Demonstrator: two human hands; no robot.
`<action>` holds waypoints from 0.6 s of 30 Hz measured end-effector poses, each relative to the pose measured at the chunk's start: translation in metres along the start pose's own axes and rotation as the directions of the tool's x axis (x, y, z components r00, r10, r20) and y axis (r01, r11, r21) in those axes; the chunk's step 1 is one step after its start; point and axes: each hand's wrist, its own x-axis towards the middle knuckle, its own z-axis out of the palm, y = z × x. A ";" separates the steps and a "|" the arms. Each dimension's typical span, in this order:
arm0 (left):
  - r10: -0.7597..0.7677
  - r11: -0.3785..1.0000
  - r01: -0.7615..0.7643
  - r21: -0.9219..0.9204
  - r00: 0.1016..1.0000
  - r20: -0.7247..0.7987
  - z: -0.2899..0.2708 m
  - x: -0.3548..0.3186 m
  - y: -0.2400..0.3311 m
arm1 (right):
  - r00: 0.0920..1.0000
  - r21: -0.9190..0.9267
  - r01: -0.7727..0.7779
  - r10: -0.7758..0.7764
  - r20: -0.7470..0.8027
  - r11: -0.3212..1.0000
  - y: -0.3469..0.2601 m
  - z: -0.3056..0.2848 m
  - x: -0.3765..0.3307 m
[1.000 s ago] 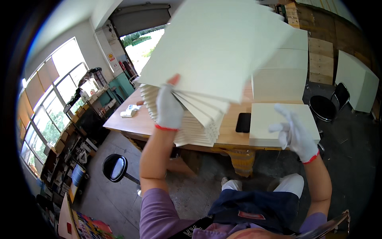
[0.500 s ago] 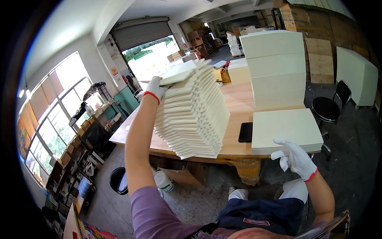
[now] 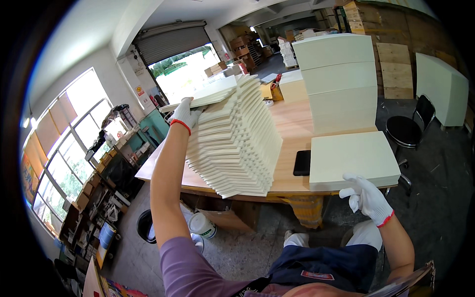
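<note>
While left hand (image 3: 185, 115) pinches the top cream sheet (image 3: 200, 97) off the leaning fanned stack (image 3: 237, 143) on the counter (image 3: 292, 114), right hand (image 3: 367, 196) loose, grip empty, below the flat stack (image 3: 352, 159).

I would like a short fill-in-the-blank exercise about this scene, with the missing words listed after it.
1. The left hand rests on top of a leaning stack of cream ____.
2. Both hands wear white ____.
3. A black phone lies on the wooden ____.
4. The right hand hangs just below the edge of a flat cream pile, touching ____.

Missing words: boards; gloves; table; nothing
</note>
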 end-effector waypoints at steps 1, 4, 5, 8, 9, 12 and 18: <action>-0.067 0.988 0.068 -0.138 0.998 0.015 0.009 -0.012 0.005 | 1.000 -0.003 0.007 -0.007 -0.015 1.000 -0.002 -0.002 -0.003; -0.197 0.881 0.204 -0.427 0.979 0.062 0.008 -0.030 0.016 | 0.999 0.009 0.003 -0.003 -0.033 1.000 -0.001 -0.003 -0.004; -0.205 0.853 0.217 -0.475 0.976 0.077 0.003 -0.029 0.017 | 0.999 0.009 -0.002 0.003 -0.048 1.000 -0.003 0.000 -0.005; -0.225 0.774 0.266 -0.575 0.964 0.144 -0.014 -0.046 0.027 | 0.997 -0.007 -0.035 0.035 -0.070 0.999 0.000 -0.003 -0.002; -0.236 0.746 0.313 -0.588 0.950 0.207 -0.004 -0.072 0.029 | 0.995 -0.025 -0.043 0.041 -0.094 0.999 0.000 -0.010 -0.005; -0.070 0.783 0.152 -0.604 0.985 0.157 -0.004 -0.141 0.017 | 0.984 -0.041 -0.062 0.055 -0.169 0.997 0.007 -0.023 -0.011; 0.286 0.951 -0.309 -0.013 0.863 0.416 0.094 -0.263 -0.119 | 0.901 -0.275 0.080 -0.187 -0.391 0.958 0.000 -0.114 -0.057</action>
